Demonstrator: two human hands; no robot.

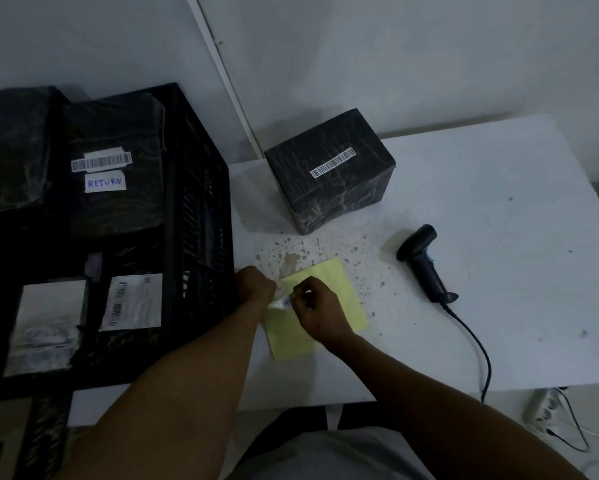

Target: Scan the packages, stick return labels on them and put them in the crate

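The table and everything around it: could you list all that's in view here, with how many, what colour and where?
table: one, white, speckled near the middle
crate: one, black, on the table's left end
packages in the crate: several, black-wrapped; one bears a barcode and a RETURN label
package on the table: one, black, barcode on top, at the back
scanner: one, black, corded, lying right of the sheet
sheet: one, pale yellow, at the front
label: one, white, pinched above the sheet
power strip: one, white, on the floor, right
left hand: at the label's left end
right hand: pinching the label
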